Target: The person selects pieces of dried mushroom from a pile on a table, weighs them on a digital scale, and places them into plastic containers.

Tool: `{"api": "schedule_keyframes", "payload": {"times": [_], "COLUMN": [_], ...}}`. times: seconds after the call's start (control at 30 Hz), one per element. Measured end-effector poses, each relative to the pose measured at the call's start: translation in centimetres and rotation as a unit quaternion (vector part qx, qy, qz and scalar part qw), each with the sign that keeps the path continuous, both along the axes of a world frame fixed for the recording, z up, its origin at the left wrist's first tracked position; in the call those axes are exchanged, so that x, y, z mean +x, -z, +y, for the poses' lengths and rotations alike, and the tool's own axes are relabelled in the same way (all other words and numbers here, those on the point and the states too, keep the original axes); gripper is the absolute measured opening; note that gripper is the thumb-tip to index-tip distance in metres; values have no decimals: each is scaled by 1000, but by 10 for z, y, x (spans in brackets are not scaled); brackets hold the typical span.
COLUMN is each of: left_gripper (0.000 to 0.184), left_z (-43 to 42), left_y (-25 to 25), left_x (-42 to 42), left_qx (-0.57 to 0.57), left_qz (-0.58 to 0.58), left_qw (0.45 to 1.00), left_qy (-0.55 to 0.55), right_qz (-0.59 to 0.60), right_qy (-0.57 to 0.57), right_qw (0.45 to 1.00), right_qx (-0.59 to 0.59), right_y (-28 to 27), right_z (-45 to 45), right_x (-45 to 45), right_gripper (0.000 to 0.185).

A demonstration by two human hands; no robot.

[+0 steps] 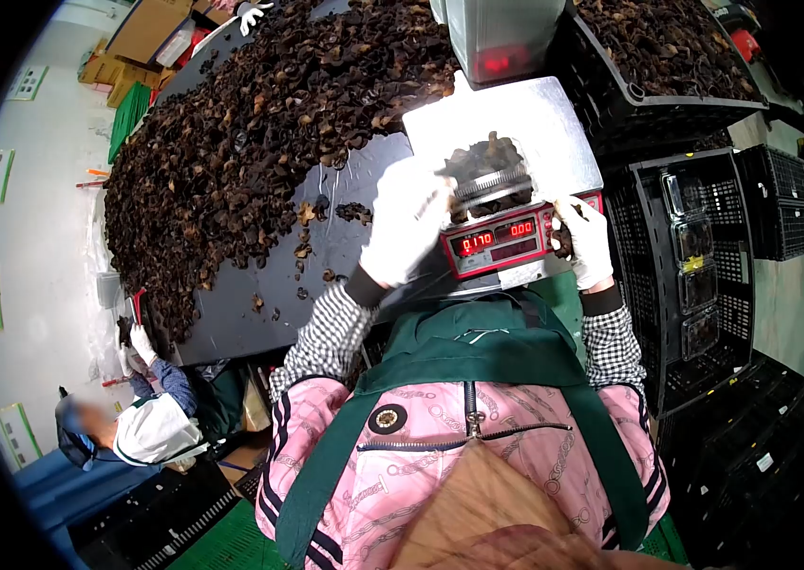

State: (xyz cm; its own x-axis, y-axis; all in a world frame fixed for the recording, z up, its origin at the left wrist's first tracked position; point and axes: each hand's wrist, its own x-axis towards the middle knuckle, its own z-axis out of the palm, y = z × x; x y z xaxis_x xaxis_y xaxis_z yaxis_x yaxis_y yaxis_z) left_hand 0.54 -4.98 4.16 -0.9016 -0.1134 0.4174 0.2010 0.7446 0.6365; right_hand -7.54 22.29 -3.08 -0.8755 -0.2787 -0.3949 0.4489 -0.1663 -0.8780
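Note:
A digital scale (499,245) with a red front stands before me, its lit display reading 0.170 and 0.00. On its bright metal plate (554,123) sits a clear plastic box (497,185) heaped with dark, dried wood-ear mushrooms (482,157). My left hand (406,218), in a white glove, is at the left edge of this box with its fingers drawn together; glare hides what they hold, if anything. By the right end of the display, my gloved right hand (587,242) is closed around a few dark mushroom pieces (562,243).
A large mushroom pile (259,152) covers much of the dark table (259,328). At right, a black crate (748,275) holds several clear boxes (696,285); another crate (677,104) holds loose mushrooms. A grey bin (506,28) stands behind the scale. A co-worker (160,427) is at lower left.

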Motion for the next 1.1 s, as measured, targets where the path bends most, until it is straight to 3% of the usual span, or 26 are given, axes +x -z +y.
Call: {"api": "schedule_keyframes", "payload": {"times": [0.07, 0.17, 0.3, 0.43, 0.47, 0.53, 0.63, 0.77, 0.87, 0.97, 1.1], "left_gripper": [27, 33, 35, 46, 57, 57, 53, 47, 59, 67, 72], "left_z": [13, 21, 13, 21, 19, 5, 0, 12, 22, 16, 30], "left_y": [23, 56, 62, 61, 72, 85, 73, 58, 43, 51, 42], "left_x": [21, 30, 35, 44, 44, 41, 36, 33, 35, 40, 37], "left_qx": [-112, -103, -39, 180, 269, 383, 571, 577, 557, 531, 538], "left_qz": [25, 55, 67, -35, -85, -179, -260, -247, -275, -261, -250], "left_qw": [993, 993, 997, 974, 949, 901, 779, 778, 784, 806, 804], "left_qy": [0, -18, -4, -130, -143, -94, -24, 6, -23, 20, -29], "right_qz": [-39, -56, -26, -49, -54, -66, -75, -76, -66, -33, -35], "right_qy": [5, -35, -63, -60, -66, -68, -69, -80, -89, -69, -65], "right_qw": [999, 997, 997, 996, 996, 995, 995, 992, 992, 995, 995], "right_qx": [-26, -27, 39, 34, 30, 10, -3, -60, -64, -70, -71], "right_y": [-5, -6, -18, -22, -19, -13, -22, -26, -24, -13, -29], "right_z": [-2, -2, -12, -15, -14, -14, -19, -17, -13, -16, -11], "right_x": [-1, -7, -11, -12, -14, -18, -19, -18, -19, -20, -17], "right_gripper": [17, 16, 14, 13, 14, 12, 8, 10, 12, 9, 12]}}
